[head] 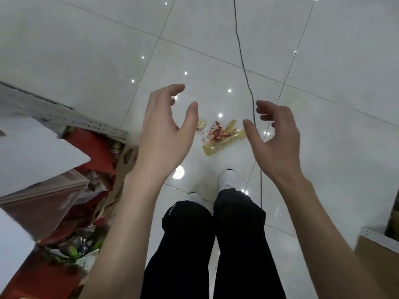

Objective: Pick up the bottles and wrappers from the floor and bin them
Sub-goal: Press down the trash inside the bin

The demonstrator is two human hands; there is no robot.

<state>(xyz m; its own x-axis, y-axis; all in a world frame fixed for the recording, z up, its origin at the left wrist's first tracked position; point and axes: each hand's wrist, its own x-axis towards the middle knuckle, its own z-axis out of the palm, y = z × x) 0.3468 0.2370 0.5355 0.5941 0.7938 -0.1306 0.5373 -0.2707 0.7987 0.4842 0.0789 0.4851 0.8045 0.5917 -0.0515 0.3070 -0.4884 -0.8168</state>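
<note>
Head view, looking straight down, and both hands are out in front and holding nothing. The left hand point(164, 130) has its fingers loosely curved and its thumb spread wide. The right hand point(278, 139) mirrors it, open and cupped inward.

Between them on the tiled floor point(86, 50) lies the target: a small heap of wrappers point(222, 134), gold and red, just ahead of the white shoes point(226, 178). The gold strip's long axis runs diagonally, from near-left to far-right. A smaller scrap point(201, 124) sits apart, beside the left thumb in the picture. Neither hand looks clearly nearer, so it's an even call, and both must drop well down to reach the tiles. No bottles are in sight.

Watch the thin dark cable point(241, 57)! It snakes down the floor just right of the heap, under the right hand, and could snag a grab from that side. Off to the left, an open cardboard box point(125, 165) stuffed with packaging looks like the bin.
</note>
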